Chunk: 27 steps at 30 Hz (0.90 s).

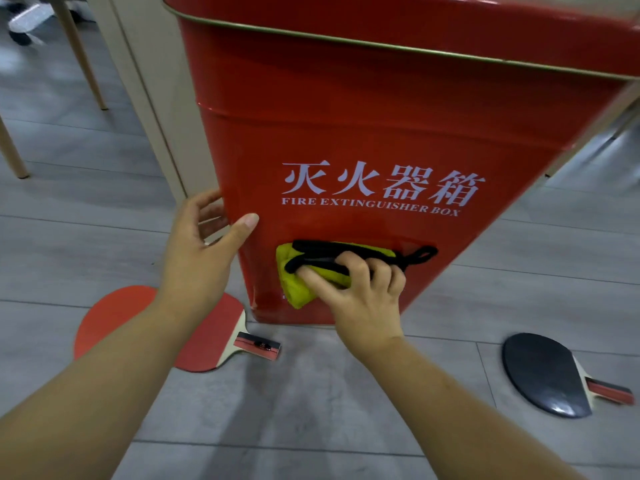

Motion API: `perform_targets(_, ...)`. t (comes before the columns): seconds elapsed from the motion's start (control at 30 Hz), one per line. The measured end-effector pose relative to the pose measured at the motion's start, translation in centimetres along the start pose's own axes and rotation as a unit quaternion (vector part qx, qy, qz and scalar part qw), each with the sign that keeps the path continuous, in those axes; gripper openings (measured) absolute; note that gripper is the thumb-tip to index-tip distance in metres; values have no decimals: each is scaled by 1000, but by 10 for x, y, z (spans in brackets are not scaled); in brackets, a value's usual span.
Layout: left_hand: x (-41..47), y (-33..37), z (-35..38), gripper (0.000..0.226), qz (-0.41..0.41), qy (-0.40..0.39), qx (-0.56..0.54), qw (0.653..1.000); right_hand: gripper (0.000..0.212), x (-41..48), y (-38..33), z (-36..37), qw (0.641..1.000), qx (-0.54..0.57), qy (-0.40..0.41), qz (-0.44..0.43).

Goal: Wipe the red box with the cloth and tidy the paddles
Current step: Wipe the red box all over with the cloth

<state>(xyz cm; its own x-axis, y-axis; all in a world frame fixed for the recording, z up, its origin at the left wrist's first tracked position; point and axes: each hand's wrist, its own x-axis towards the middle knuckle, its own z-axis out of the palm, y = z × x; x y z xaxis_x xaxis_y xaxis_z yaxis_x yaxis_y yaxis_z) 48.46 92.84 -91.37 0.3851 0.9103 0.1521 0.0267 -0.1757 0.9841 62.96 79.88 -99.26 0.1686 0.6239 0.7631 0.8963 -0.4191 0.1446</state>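
My bare forearms (86, 393) reach in from the bottom edge. My left hand (201, 251) clasps the left edge of the red box (346, 126), thumb on its front and fingers round the corner. My right hand (360, 299) clutches a yellow cloth (298, 285) with black trim, pressed to the box's lower front. Above it, white lettering (370, 202) reads "灭火器箱" and "FIRE EXTINGUISHER BOX". On the grey floor (311, 410), a red paddle (114, 313) lies left of the box, partly under my left arm. A black paddle (543, 372) lies well to the right.

Yellow cloth (297, 289) against upright red box (363, 126); red paddle (114, 313) lies left, black paddle (543, 372) right
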Motion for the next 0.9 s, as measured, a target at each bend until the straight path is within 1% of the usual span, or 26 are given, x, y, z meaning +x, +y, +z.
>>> perform_targets(0.07, -4, -4, 5, 40, -3, 13, 0, 1000, 50, -1, 17, -3, 1000, -5, 9, 16)
perform_targets(0.17, -7, -8, 11, 36, 1, 39, 7, 999, 52, -4, 37, -8, 998, 3, 11, 56)
perform_targets(0.33, -12, -14, 21, 34, -5, 70, 21, 997, 54, -15, 71, -13, 988, 76, 12, 132)
perform_targets(0.43, -13, -20, 24, 38, -8, 87, 57, 995, 67, -25, 83, -15, 972, 133, 2, 196)
perform_targets(0.5, -14, -24, 25, 45, -7, 95, 80, 992, 74, -32, 81, -17, 951, 177, -14, 251)
perform_targets(0.6, -15, -26, 29, 47, -2, 108, 91, 990, 65, -37, 76, -17, 906, 253, -25, 340)
perform_targets(0.67, -16, -26, 30, 46, -4, 112, 90, 990, 64, -37, 73, -15, 887, 273, -13, 373)
perform_targets(0.77, -15, -26, 29, 44, 1, 115, 95, 989, 61, -36, 65, -10, 876, 273, -5, 398)
perform_targets(0.9, -13, -22, 25, 40, -2, 111, 101, 989, 57, -33, 47, -4, 876, 267, -2, 402)
